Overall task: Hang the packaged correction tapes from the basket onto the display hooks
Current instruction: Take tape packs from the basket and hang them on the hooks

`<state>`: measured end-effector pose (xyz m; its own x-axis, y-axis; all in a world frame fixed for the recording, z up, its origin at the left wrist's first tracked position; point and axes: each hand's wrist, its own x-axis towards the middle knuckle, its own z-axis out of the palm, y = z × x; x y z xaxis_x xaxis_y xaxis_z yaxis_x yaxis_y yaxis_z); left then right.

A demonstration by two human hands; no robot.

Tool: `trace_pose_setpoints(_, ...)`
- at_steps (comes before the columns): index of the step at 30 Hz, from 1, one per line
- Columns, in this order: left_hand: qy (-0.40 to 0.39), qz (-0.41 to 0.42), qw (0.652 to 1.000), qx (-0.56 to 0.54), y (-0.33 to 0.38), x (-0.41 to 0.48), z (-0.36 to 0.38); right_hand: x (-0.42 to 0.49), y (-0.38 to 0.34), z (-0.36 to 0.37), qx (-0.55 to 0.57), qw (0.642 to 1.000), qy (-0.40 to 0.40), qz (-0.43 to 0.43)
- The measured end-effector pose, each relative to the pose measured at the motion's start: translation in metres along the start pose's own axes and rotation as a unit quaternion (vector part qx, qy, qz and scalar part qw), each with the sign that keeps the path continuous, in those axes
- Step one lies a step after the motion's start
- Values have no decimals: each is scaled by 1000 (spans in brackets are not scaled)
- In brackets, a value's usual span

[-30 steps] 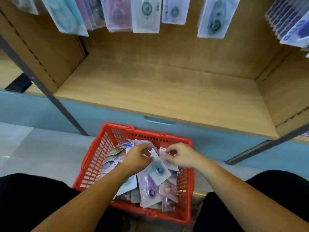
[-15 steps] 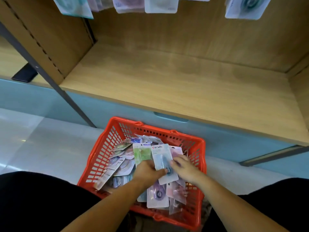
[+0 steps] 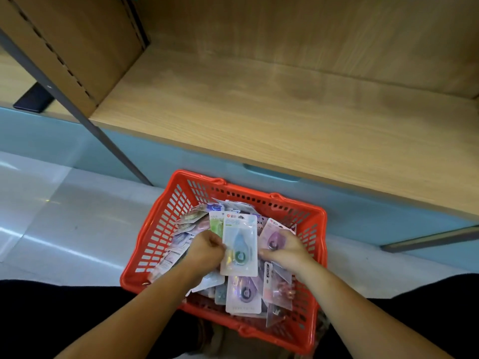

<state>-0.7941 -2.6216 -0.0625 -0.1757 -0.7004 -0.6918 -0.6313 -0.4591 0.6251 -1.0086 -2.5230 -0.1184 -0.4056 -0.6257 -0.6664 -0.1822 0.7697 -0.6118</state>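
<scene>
Both hands are down in the red basket (image 3: 160,229), low in the middle of the frame, and it is heaped with packaged correction tapes (image 3: 186,239), cards lying every which way, overlapping, some tilted up against the left wall. The left hand (image 3: 207,251) has its fingers curled tight on the left edge of a blue pack (image 3: 241,244), held up face-on above the heap, top edge toward the shelf, the teardrop-shaped tape showing clearly through its blister. Just behind that pack's upper left corner peeks a green pack (image 3: 216,224); whether the left hand holds that one too, I cannot tell. Over on the right, the right hand (image 3: 285,251) is curled round the lower end of a purple pack (image 3: 274,237), with its fingertips (image 3: 263,253) just beside the blue pack's right edge. Below the blue pack another lilac pack (image 3: 243,294) lies flat on top of the pile, near the basket's bottom rim. Above the basket runs a pale blue base panel (image 3: 181,161), and above that a bare wooden shelf (image 3: 259,112) fills the upper frame. A grey metal upright (image 3: 77,107) slants across the upper left. The glossy pale floor (image 3: 64,216) spreads out at the left.
</scene>
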Motion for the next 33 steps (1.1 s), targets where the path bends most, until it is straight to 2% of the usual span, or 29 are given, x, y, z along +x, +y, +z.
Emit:
trace_pose_setpoints(4, 57, 2, 998, 24, -2, 5, -16, -8, -7, 1, -12, 999, -12, -32)
trace_pose_setpoints(7, 46, -7, 999, 27, -2, 4, -20, -21, -16, -4, -34, 996, -42, -66)
trace_pose_setpoints(11, 59, 12, 998, 16, -2, 1, -25, -35, -28, -10, -5, 993, -95, -63)
trace_pose_setpoints(19, 35, 23, 997, -60, -12, -6, -33, -35, -43, 7, 72, 995, -40, -56)
trace_pose_setpoints(22, 30, 14, 995, -98, -15, -7, -39, -38, -46, 8, 103, 993, -44, -43)
trace_pose_setpoints(26, 25, 27, 991, -130, -13, -9, -45, -41, -52, 2, 132, 988, -12, -79)
trace_pose_setpoints(33, -24, 74, 982, -171, 6, -21, -41, -52, -76, -15, 226, 966, -18, -124)
